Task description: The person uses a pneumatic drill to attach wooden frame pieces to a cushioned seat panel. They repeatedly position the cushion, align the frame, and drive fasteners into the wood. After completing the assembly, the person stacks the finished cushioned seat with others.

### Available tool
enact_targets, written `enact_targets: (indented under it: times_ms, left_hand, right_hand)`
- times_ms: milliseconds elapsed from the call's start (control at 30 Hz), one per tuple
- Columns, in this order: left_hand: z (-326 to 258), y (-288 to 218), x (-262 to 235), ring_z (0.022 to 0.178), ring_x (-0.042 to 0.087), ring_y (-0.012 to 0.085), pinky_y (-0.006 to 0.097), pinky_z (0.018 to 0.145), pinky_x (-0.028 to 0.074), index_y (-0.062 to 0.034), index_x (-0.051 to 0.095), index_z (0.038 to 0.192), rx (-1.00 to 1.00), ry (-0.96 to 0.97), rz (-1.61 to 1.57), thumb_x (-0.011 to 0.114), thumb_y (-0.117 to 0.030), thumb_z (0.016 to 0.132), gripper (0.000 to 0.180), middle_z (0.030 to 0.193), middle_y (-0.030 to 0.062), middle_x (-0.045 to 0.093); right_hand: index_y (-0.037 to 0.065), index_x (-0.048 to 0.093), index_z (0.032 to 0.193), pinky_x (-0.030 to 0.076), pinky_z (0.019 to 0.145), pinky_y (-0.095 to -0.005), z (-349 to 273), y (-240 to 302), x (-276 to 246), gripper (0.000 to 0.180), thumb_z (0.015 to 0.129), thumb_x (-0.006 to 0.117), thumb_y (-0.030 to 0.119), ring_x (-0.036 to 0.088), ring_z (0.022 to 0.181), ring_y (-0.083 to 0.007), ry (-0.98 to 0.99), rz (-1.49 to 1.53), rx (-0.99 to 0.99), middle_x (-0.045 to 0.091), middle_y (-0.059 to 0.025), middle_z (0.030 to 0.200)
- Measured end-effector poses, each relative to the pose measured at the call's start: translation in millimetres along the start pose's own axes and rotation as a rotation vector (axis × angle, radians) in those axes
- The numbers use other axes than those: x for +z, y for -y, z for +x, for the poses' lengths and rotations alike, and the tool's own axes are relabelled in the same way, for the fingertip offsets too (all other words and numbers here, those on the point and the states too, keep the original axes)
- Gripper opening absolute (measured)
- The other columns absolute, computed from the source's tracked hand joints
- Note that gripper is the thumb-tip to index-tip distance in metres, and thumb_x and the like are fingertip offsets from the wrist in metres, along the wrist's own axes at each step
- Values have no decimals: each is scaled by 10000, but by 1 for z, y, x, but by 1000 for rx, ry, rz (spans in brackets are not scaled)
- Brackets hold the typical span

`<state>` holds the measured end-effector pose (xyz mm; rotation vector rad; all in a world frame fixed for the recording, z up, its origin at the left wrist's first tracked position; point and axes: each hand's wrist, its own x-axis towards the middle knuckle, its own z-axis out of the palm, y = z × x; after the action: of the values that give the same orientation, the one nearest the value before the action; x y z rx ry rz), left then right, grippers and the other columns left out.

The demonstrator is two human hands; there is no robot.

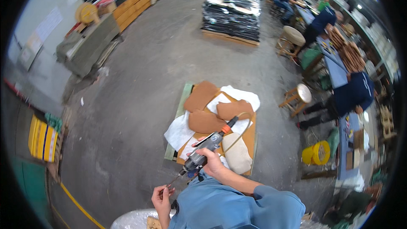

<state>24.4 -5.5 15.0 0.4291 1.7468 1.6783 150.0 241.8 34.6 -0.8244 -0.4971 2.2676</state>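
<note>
My right hand [212, 160] is wrapped round a grey and black air screwdriver [195, 161], held slanting across the front of my body. A thin hose [241, 135] curves away from the tool's far end, by its orange and black fitting. The long thin bit [175, 180] points down and left toward me. My left hand [161, 199] is closed in a pinch at the bit's tip; any small part between the fingers is hidden. Just beyond the tool, brown cushion-shaped pieces [205, 121] and white ones [238, 154] lie on a cardboard-topped pallet [182, 101].
Clear plastic wrap [131, 219] lies at my lower left. Right of the pallet stand a round stool [303, 93] and a yellow bucket [316, 153]. People work along a blue bench [335, 70]. A black-wrapped stack [231, 19] stands ahead; a yellow box [42, 140] is at left.
</note>
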Motion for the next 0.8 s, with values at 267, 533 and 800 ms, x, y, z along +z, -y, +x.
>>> enact_targets:
  times_ms: [267, 533, 800]
  left_hand:
    - [-32, -2, 0, 927, 755, 233, 345, 840, 634, 55, 601, 1118, -19, -122, -19, 564, -48, 1059, 124, 1140, 159, 707]
    - [-36, 4, 4, 890, 748, 217, 336, 820, 636, 46, 588, 1092, -15, -191, -13, 558, -40, 1056, 98, 1136, 160, 704]
    - [-12, 13, -1, 866, 755, 218, 337, 801, 638, 40, 580, 1082, -24, -41, 39, 580, -71, 1055, 114, 1125, 180, 705]
  right_hand:
    - [127, 489, 1297, 588, 905, -549, -1, -11, 14, 523, 815, 672, 41, 706, 1026, -372, 83, -94, 121, 611, -126, 1178]
    - [116, 537, 1247, 590, 846, -470, 9, -11, 19, 462, 828, 703, 12, 733, 959, -323, 134, -48, 145, 644, -109, 1112]
    - [122, 534, 1253, 597, 857, -463, 12, 1, 0, 464, 835, 719, 43, 735, 962, -313, 63, 1, 46, 653, -124, 1142]
